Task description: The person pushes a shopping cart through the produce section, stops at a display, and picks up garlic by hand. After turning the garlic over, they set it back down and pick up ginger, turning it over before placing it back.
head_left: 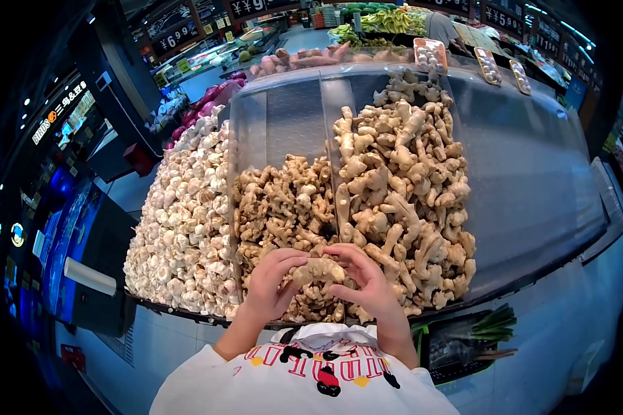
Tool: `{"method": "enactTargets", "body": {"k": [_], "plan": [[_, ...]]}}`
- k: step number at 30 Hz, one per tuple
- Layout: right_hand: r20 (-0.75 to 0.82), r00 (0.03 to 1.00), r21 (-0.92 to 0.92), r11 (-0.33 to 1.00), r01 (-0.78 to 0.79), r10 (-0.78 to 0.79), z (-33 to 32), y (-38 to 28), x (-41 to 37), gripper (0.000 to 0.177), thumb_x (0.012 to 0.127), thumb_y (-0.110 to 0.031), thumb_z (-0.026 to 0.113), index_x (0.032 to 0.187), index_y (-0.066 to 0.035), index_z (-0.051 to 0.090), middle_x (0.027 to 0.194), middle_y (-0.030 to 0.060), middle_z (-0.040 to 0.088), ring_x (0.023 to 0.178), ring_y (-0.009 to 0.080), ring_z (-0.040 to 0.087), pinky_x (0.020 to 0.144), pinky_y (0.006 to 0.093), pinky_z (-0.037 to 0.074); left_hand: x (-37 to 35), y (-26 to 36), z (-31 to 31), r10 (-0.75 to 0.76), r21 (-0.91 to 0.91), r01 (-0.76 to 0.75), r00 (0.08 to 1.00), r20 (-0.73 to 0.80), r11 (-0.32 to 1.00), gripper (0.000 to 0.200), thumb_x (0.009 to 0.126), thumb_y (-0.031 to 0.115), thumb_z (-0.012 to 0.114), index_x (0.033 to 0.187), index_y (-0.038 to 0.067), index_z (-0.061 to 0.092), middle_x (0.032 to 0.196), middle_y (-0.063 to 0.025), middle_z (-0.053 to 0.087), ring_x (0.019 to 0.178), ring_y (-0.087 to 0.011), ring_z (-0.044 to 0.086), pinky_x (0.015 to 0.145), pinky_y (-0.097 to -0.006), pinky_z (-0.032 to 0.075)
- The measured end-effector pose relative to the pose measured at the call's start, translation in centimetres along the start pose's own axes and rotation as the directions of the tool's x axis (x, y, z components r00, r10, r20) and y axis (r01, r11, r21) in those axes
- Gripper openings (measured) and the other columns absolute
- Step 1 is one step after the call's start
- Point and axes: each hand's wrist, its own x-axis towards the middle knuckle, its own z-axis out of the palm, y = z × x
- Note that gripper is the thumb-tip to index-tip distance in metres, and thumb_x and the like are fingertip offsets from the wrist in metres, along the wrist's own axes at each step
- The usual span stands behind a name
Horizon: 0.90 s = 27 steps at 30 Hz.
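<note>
A knobbly piece of ginger root (pixel 318 271) is held up between my two hands, above the heap of small ginger (pixel 284 200). My left hand (pixel 270 282) grips its left end, fingers curled over the top and thumb below. At the right end, my right hand (pixel 368 280) curves round the root with fingers above and thumb beneath; its exact contact is hard to make out. Larger ginger roots (pixel 401 187) are piled in the compartment to the right.
Garlic bulbs (pixel 187 221) fill the left compartment, with purple onions (pixel 204 107) behind. A clear divider (pixel 331 138) separates the ginger heaps. A dark basket (pixel 450 346) with leafy green stalks (pixel 495 324) is at lower right. Wrapped trays (pixel 488 66) line the back edge.
</note>
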Motion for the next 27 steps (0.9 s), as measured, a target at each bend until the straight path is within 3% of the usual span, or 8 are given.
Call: {"method": "enactTargets", "body": {"k": [4, 7, 11, 14, 16, 18, 21, 27], "plan": [[0.022, 0.998, -0.138, 0.989, 0.057, -0.055, -0.5, 0.6, 0.1, 0.044, 0.080, 0.001, 0.072, 0.122, 0.000, 0.060, 0.115, 0.0097, 0.058, 0.106, 0.0162, 0.060, 0.090, 0.0261, 0.048, -0.7, -0.5, 0.2, -0.109, -0.048, 0.107, 0.994, -0.033, 0.993, 0.029, 0.083, 0.002, 0.064, 0.111, 0.000, 0.058, 0.107, -0.0156, 0.063, 0.095, -0.0308, 0.063, 0.080, -0.0356, 0.050], [-0.068, 0.997, -0.108, 0.994, 0.023, -0.031, 0.1, -0.1, -0.1, 0.038, 0.080, 0.006, 0.069, 0.118, 0.003, 0.062, 0.105, 0.0080, 0.061, 0.099, 0.0145, 0.062, 0.087, 0.0266, 0.050, -1.3, -0.5, 1.0, -0.396, -0.372, 0.380, 0.918, 0.035, 0.847, 0.028, 0.087, 0.005, 0.065, 0.113, -0.002, 0.057, 0.102, -0.0126, 0.064, 0.090, -0.0192, 0.064, 0.078, -0.0287, 0.049], [-0.152, 0.988, 0.010, 0.999, -0.036, 0.037, 0.4, -0.4, -0.3, 0.035, 0.083, 0.006, 0.067, 0.118, 0.004, 0.062, 0.100, 0.0077, 0.064, 0.085, 0.0121, 0.065, 0.070, 0.0240, 0.055, -0.3, 0.6, 0.9, -0.443, -0.327, 0.440, 0.894, 0.072, 0.836, 0.030, 0.089, 0.007, 0.063, 0.116, -0.003, 0.056, 0.103, -0.0118, 0.064, 0.093, -0.0190, 0.064, 0.084, -0.0307, 0.050], [-0.081, 0.995, 0.114, 0.993, -0.044, 0.053, -0.2, 0.4, -0.4, 0.036, 0.087, 0.000, 0.067, 0.122, 0.003, 0.060, 0.104, 0.0090, 0.063, 0.089, 0.0122, 0.063, 0.074, 0.0241, 0.055, -0.5, 0.3, 0.8, -0.413, -0.408, 0.448, 0.894, 0.175, 0.796, 0.040, 0.089, 0.011, 0.065, 0.124, -0.002, 0.052, 0.112, -0.0135, 0.062, 0.100, -0.0215, 0.062, 0.090, -0.0342, 0.048], [-0.085, 0.993, 0.209, 0.976, -0.057, 0.076, -0.1, 0.6, -0.6, 0.034, 0.087, 0.000, 0.066, 0.120, 0.004, 0.060, 0.101, 0.0083, 0.064, 0.084, 0.0119, 0.064, 0.070, 0.0234, 0.054, -1.2, -0.1, 0.8, -0.314, -0.443, 0.344, 0.939, 0.142, 0.828, 0.051, 0.088, 0.016, 0.066, 0.132, -0.001, 0.046, 0.123, -0.0156, 0.058, 0.107, -0.0233, 0.059, 0.095, -0.0357, 0.045], [-0.095, 0.991, 0.331, 0.942, -0.062, 0.098, -0.2, 1.1, -0.7, 0.032, 0.088, 0.000, 0.065, 0.119, 0.004, 0.061, 0.098, 0.0076, 0.065, 0.078, 0.0107, 0.063, 0.065, 0.0224, 0.052, -0.9, 0.1, -0.1, -0.337, -0.408, 0.406, 0.913, 0.232, 0.818, 0.064, 0.085, 0.018, 0.068, 0.139, 0.001, 0.038, 0.136, -0.0177, 0.047, 0.118, -0.0254, 0.052, 0.098, -0.0381, 0.043], [-0.121, 0.981, 0.353, 0.930, -0.100, 0.152, -0.3, 1.2, -0.7, 0.032, 0.087, -0.001, 0.066, 0.118, 0.004, 0.061, 0.091, 0.0063, 0.067, 0.070, 0.0099, 0.062, 0.060, 0.0215, 0.050, 0.0, 0.1, -0.8, -0.142, -0.391, 0.205, 0.973, 0.183, 0.897, 0.083, 0.080, 0.018, 0.069, 0.149, 0.012, 0.025, 0.148, -0.0180, 0.032, 0.132, -0.0303, 0.038, 0.103, -0.0417, 0.035], [-0.122, 0.968, 0.436, 0.888, -0.148, 0.221, -0.2, 1.9, -0.3, 0.028, 0.086, -0.004, 0.067, 0.113, 0.005, 0.063, 0.087, 0.0065, 0.068, 0.067, 0.0099, 0.062, 0.056, 0.0220, 0.049, 0.5, 0.9, -1.4, 0.071, -0.089, -0.062, 0.991, 0.111, 0.994, 0.061, 0.069, 0.009, 0.080, 0.126, 0.014, 0.057, 0.140, -0.0156, 0.046, 0.130, -0.0368, 0.042, 0.105, -0.0468, 0.038]]}}
